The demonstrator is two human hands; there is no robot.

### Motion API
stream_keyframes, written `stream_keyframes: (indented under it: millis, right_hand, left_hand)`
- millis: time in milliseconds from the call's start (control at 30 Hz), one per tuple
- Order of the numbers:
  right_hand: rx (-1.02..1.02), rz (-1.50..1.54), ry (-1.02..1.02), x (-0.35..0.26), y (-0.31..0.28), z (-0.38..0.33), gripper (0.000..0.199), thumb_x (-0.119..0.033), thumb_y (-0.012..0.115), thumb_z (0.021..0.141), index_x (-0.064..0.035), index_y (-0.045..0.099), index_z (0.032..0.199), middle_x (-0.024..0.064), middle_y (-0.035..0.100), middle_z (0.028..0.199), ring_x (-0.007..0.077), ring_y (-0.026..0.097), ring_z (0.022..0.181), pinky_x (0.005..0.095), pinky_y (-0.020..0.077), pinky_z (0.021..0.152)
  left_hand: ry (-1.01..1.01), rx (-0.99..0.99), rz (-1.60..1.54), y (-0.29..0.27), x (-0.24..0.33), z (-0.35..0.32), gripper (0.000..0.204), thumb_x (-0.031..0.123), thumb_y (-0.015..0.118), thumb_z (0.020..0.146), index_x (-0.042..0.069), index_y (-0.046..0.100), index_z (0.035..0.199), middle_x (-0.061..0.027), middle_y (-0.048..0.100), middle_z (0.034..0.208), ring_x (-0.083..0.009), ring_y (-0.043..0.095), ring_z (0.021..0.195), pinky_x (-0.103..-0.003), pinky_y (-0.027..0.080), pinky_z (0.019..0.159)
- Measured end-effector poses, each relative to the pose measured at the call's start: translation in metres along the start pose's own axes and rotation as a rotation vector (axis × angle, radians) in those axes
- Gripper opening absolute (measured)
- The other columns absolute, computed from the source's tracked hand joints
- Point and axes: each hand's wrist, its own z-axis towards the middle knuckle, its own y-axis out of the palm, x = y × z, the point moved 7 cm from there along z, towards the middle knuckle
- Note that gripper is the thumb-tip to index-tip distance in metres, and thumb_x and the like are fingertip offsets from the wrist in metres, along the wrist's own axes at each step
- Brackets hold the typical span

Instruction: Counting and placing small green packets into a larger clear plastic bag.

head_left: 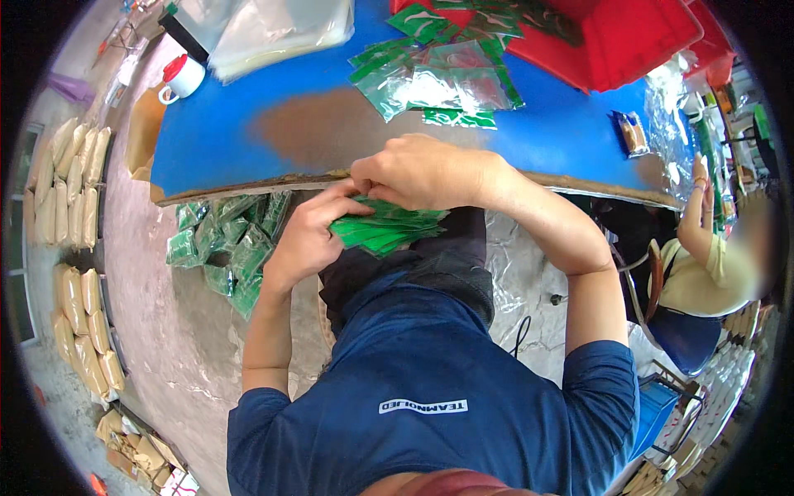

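Left hand: the left hand [308, 236] comes in from the near left, its grip closed on the left side of a fanned stack of green packets [393, 227], thumb along the near side and fingers over the top
Right hand: the right hand [422, 172] arches over the far side of the stack, fingers curled down close to the left hand's fingertips; what lies beneath them is hidden, so I cannot tell whether its grip pinches anything
Green stack: above the person's lap, just at the near edge of the blue surface [211, 136], packets overlapping unevenly and spreading toward the right
Wearer: seen from above, in a navy short-sleeved shirt [430, 355] and dark trousers
Packets on the surface: a loose heap of shiny clear-and-green packets [447, 78] lies at far centre, beyond the hands
Far right: a red tray [628, 41] stands beside that heap; nearer, a small packaged snack [633, 134] lies by crumpled clear plastic [666, 112]
Far left: a stack of clear plastic sleeves [285, 37], with a white mug [184, 78] with a red top to its left
Below the surface, left: a pile of green packets [236, 240]
Floor, far left: two stacks of beige sacks [70, 186]
Right side: another person in a pale yellow top [703, 273], seated, with a blue crate [655, 413] nearer
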Motion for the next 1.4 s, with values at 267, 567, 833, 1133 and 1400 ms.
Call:
stream_keyframes:
  millis: [267,567,833,1133,1400]
  right_hand:
    - [0.159,0.337,0.331,0.097,-0.002,-0.004,0.026,-0.022,0.061,0.092,-0.0038,0.068,0.109,0.0142,0.071,0.105,0.0329,0.066,0.104,0.0433,0.0509,0.089]
    - [0.364,-0.307,0.024,0.082,0.083,0.000,0.042,-0.028,0.057,0.094,-0.0021,0.057,0.126,0.0143,0.053,0.139,0.0359,0.041,0.135,0.0529,0.0315,0.111]
    - [0.686,-0.399,0.258,0.138,0.013,0.022,0.048,-0.038,0.062,0.091,0.0003,0.059,0.119,0.0211,0.060,0.121,0.0413,0.055,0.114,0.0479,0.0441,0.098]
    - [0.471,-0.253,-0.019,0.058,0.090,0.003,0.047,-0.025,0.077,0.079,-0.0003,0.057,0.113,0.0210,0.060,0.122,0.0361,0.053,0.123,0.0458,0.0428,0.103]
    - [0.985,1.171,0.427,0.087,0.082,-0.009,0.018,-0.016,0.068,0.093,0.0013,0.065,0.099,0.0075,0.070,0.085,0.0084,0.061,0.079,0.0288,0.0503,0.070]
  left_hand:
    - [-0.322,0.238,-0.196,-0.001,-0.059,-0.047,0.023,0.000,0.070,0.083,0.001,0.068,0.106,-0.0102,0.070,0.107,-0.0206,0.068,0.095,-0.035,0.052,0.085]
    - [-0.513,0.705,-1.536,0.066,-0.122,-0.081,0.054,0.006,0.070,0.088,0.000,0.046,0.136,-0.0097,0.057,0.132,-0.0249,0.054,0.124,-0.042,0.041,0.109]
    - [-0.596,0.686,-1.561,0.075,-0.127,-0.071,0.048,0.006,0.068,0.089,0.002,0.050,0.133,-0.0092,0.058,0.131,-0.0252,0.055,0.123,-0.043,0.043,0.108]
    - [-0.521,0.696,-1.535,0.038,-0.157,-0.126,0.057,0.012,0.070,0.083,0.002,0.049,0.135,-0.0132,0.061,0.127,-0.0307,0.056,0.122,-0.051,0.042,0.108]
    - [-0.371,0.451,-1.816,0.064,-0.126,-0.070,0.067,0.017,0.076,0.081,0.005,0.046,0.140,-0.0162,0.053,0.140,-0.0345,0.045,0.134,-0.062,0.024,0.117]
